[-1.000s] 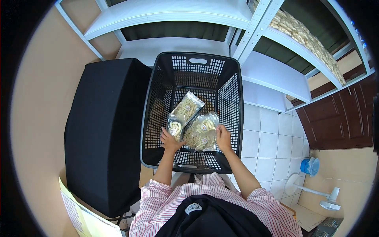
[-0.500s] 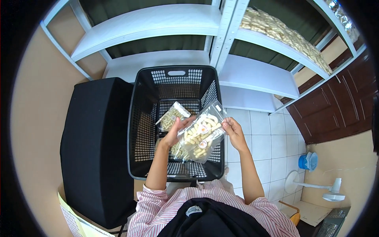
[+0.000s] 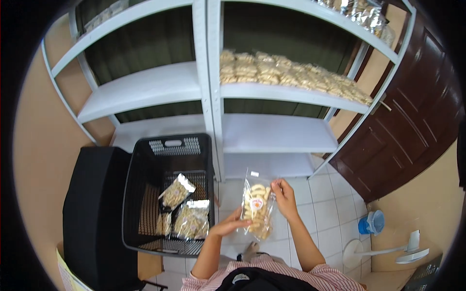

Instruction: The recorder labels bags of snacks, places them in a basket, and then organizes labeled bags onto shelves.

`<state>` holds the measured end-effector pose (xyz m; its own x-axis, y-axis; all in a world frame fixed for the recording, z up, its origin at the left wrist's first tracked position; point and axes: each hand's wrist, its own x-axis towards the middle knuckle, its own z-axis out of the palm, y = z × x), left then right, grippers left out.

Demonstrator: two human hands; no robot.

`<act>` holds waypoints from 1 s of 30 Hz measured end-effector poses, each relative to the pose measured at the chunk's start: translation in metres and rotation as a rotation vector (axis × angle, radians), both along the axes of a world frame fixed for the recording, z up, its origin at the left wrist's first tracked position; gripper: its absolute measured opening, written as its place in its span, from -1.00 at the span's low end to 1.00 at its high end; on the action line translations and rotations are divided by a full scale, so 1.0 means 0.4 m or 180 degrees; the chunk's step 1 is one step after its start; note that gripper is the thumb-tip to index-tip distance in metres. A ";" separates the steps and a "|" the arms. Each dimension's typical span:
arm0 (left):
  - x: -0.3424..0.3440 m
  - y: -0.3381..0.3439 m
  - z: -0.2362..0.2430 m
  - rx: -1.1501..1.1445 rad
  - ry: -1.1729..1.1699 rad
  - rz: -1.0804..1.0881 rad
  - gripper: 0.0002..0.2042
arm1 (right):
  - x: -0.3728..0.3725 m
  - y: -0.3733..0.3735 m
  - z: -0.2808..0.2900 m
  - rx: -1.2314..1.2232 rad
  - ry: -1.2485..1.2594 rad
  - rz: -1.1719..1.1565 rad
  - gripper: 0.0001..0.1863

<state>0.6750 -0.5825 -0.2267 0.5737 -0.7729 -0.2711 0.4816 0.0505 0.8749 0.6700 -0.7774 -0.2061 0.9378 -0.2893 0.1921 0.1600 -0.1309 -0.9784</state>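
Note:
A clear plastic bag of pale, curved snack pieces [image 3: 256, 202] with a round sticker is held upright between both hands, just right of the black crate. My left hand [image 3: 231, 224] grips its lower left side, thumb across the front. At the upper right edge, my right hand [image 3: 285, 195] pinches the plastic between thumb and fingers. Inside the black perforated crate [image 3: 127, 213] lie several more snack bags, among them one with a silvery top [image 3: 193, 220] and another farther back [image 3: 176, 192].
White metal shelving [image 3: 208, 97] stands ahead. Its right side carries rows of packed snack bags [image 3: 286, 72]. A black-covered block [image 3: 92, 213] is left of the crate. To the right are a brown door [image 3: 388, 131], a blue bin [image 3: 371, 222] and a white fan-like stand [image 3: 353, 252].
My view has turned right and up toward the shelves. Both hands have carried the snack bag from above the crate to beyond its right side. The bags in the crate are now uncovered.

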 end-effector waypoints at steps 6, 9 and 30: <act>-0.034 -0.130 -0.017 -0.0481 0.0606 0.0168 -0.24 | -0.061 -0.063 0.020 0.0720 0.0033 0.0316 -0.50; -0.020 -0.175 0.007 -0.0230 -0.0506 0.0201 -0.26 | -0.062 -0.092 0.048 -0.0151 -0.0045 0.0081 -0.17; 0.328 -0.342 0.212 -0.1087 -0.1665 0.1579 -0.06 | 0.420 -0.281 0.468 -0.1326 -0.2126 0.0399 -0.38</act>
<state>0.8062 -0.7193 -0.1419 0.8599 -0.3859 0.3340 -0.1361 0.4573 0.8788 0.8380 -0.8896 -0.0189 0.6069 0.0300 0.7942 0.7332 -0.4070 -0.5448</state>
